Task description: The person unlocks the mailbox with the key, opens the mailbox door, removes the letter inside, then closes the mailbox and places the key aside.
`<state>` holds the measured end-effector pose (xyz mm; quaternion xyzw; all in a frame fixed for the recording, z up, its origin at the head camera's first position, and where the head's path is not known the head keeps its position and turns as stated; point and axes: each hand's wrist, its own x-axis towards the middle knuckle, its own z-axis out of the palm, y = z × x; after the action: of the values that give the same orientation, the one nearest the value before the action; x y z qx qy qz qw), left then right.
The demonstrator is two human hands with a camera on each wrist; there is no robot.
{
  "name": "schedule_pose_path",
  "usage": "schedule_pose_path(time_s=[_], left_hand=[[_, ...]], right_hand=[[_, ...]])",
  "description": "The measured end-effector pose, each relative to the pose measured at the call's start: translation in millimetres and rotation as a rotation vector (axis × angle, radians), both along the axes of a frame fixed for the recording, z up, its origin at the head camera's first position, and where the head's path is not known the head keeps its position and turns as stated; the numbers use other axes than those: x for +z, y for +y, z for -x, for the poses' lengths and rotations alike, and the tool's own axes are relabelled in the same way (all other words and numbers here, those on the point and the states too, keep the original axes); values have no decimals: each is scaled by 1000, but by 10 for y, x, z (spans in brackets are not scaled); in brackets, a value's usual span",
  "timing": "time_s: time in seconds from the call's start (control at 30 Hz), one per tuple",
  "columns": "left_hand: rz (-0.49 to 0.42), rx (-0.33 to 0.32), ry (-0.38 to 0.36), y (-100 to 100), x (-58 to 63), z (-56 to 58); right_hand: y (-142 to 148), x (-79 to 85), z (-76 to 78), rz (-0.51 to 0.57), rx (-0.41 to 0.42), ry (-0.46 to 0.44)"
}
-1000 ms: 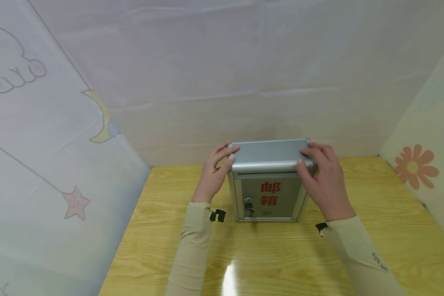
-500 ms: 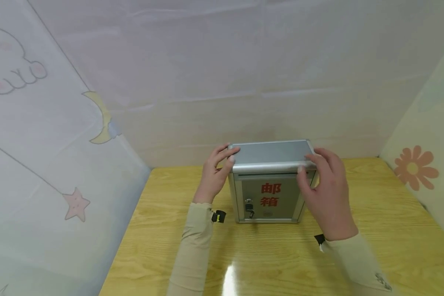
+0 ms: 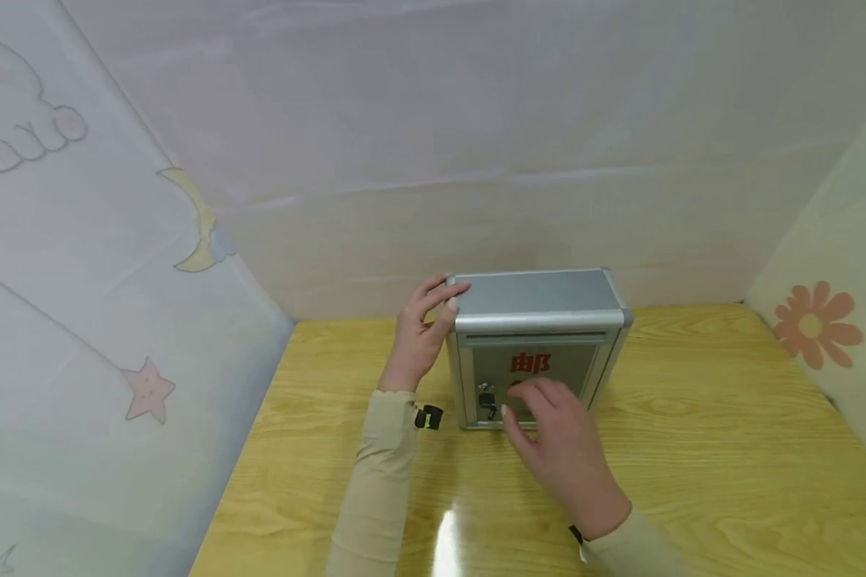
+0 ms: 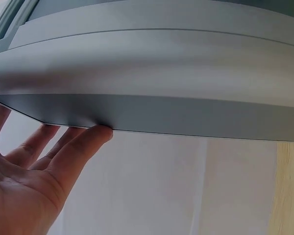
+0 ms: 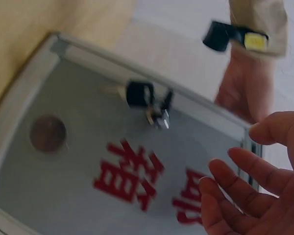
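Note:
A silver-grey metal mailbox with red characters on its front door stands upright on the table. A black-headed key hangs at the lock on the left of the door, blurred in the right wrist view. My left hand rests on the mailbox's upper left corner; its fingertips touch the casing while the palm stays off it. In front of the door is my right hand, thumb and fingers apart, holding nothing. Its fingertips are close to the key, and it covers the lower characters in the head view.
The mailbox stands on a wood-grain table. Close behind it hangs a pale cloth wall. Printed side walls, one with a star, the other with a flower, flank the table. A mail slot runs above the door.
My right hand has left the mailbox's upper right corner and moved down and left to the front of the door, near the key. The left hand has kept its place on the corner.

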<state>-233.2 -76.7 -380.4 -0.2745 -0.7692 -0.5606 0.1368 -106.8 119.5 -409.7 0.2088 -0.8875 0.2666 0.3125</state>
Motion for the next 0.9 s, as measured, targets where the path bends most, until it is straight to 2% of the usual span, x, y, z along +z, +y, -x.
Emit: schedule_pose_path(time_s=[0.13, 0.37, 0.9], left_hand=[[-3, -7, 10, 27, 53, -25], [-8, -11, 8, 47, 304, -242], [-30, -15, 24, 52, 285, -233]], right_hand=[[-138, -154, 24, -43, -8, -92], [-247, -339, 139, -37, -66, -175], [-342, -421, 231, -17, -106, -203]])
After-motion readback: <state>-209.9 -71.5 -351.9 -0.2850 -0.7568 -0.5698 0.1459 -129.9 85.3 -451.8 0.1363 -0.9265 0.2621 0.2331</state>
